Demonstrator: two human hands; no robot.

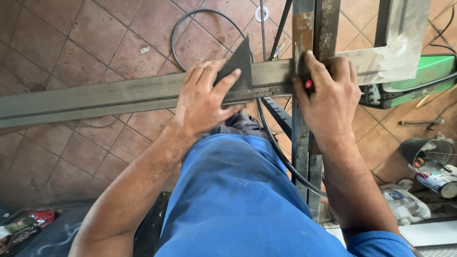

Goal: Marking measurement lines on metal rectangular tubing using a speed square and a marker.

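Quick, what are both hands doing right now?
Left hand: pressing a dark triangular metal plate onto the long grey steel bar.
Right hand: closed around a red-tipped tool at the rusty upright bar.

The person wears a bright blue garment, plain and unprinted, that fills the lower middle of the view — smooth cloth with a few soft folds. A short blue sleeve of the same colour shows at the bottom right corner, ending well above the right hand [328, 97]. Both forearms are bare from sleeve to wrist, lean and sinewy — no watch, no bracelet, no glove. The left hand [204, 97] is bare too, with no ring on its fingers. Just behind the 2 hands, darker grey-blue cloth bunches in creases below the blue.
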